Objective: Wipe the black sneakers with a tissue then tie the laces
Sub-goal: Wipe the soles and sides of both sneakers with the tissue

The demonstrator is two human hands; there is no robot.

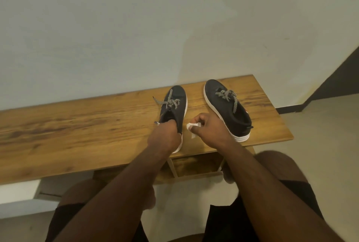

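Sneakers: two black, white-soled, on wooden counter [77, 129]. Left hand [165, 137] fingers grip left sneaker [175, 106] at heel opening. Right hand [209, 129] pinches crumpled tissue [191, 126] between both; right sneaker [227, 106] just beside.

Dim, warm indoor light; soft overall focus, wide-angle bending toward the edges.

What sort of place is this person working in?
Probably a room in a home, perhaps an entryway. A long wood-grain bench stands against a plain pale wall, with two black white-soled sneakers on it and a pale tiled floor beside it.
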